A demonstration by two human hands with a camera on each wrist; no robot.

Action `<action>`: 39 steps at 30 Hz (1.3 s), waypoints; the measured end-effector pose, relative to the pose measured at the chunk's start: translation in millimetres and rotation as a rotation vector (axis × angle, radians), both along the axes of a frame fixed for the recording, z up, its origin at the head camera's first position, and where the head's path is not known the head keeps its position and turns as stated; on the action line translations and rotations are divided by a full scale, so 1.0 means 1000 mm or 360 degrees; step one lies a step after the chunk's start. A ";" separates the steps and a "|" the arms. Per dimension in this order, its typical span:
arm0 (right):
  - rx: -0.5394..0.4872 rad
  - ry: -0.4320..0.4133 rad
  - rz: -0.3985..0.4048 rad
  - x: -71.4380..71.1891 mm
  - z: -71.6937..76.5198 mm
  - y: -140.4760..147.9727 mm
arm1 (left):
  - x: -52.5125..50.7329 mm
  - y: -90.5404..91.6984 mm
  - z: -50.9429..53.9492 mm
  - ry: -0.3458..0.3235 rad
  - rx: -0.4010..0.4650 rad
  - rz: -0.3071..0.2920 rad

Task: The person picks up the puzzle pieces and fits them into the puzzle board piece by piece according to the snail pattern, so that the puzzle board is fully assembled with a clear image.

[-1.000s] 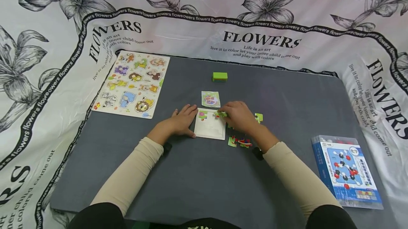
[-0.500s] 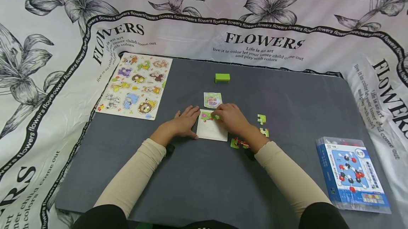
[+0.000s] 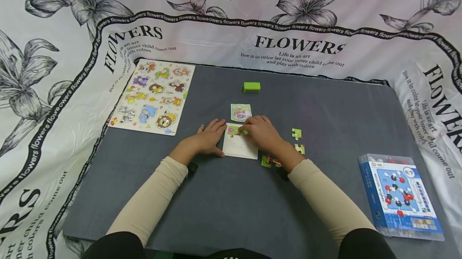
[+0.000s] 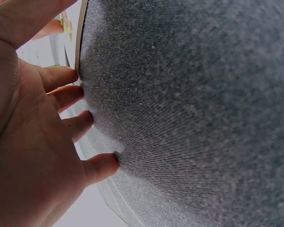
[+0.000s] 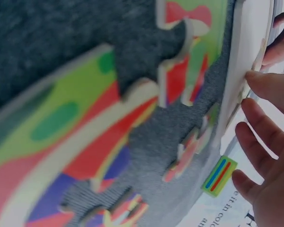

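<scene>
A small white puzzle board [image 3: 240, 148] lies mid-table, with a green and pink jigsaw piece [image 3: 231, 130] at its upper left. My right hand [image 3: 265, 135] is over the board's upper right, its thumb and index finger pinching a green jigsaw piece [image 3: 244, 132] beside the first one. Part of that piece is hidden by the fingers. My left hand [image 3: 205, 138] rests spread along the board's left edge, fingertips on the rim and the table. Loose jigsaw pieces [image 3: 296, 133] lie right of the board; several red, green and purple pieces [image 5: 99, 146] fill the right wrist view.
Above the board sits a square picture card [image 3: 240, 113], with a green stack of blocks or cards [image 3: 251, 87] farther back. An animal picture board [image 3: 151, 96] lies at the far left. A blue and clear molecule-model box [image 3: 400, 195] stands at the right edge.
My right hand has moved slightly left over the board, bringing the green piece up against the first. The left hand stays at the board's edge. Over the last half second little differs.
</scene>
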State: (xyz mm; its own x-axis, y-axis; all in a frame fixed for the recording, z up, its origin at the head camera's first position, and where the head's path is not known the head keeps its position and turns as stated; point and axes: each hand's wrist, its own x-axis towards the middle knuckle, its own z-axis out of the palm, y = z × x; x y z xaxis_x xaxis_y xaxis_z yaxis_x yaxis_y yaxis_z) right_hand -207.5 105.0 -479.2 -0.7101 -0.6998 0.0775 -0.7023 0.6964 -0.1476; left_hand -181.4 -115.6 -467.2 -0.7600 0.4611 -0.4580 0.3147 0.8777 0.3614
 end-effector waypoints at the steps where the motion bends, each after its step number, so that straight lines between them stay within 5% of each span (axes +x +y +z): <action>1: 0.0017 -0.0003 0.0001 0.000 0.002 0.001 | -0.001 0.001 0.000 0.0005 0.0004 -0.0002; 7: 0.0039 -0.0190 -0.0010 -0.005 0.016 0.011 | -0.003 0.003 0.000 -0.0003 0.0007 0.0004; 12: -0.0024 -0.0288 -0.0149 -0.008 0.024 0.036 | -0.001 0.003 0.001 -0.0012 0.0023 0.0012; 28: 0.0024 -0.0274 -0.0406 0.000 0.026 0.132 | 0.003 -0.002 0.002 0.0030 0.0068 0.0023; 39: 0.0030 -0.0174 -0.0389 0.007 0.018 0.164 | 0.004 0.002 0.003 0.0041 0.0093 -0.0003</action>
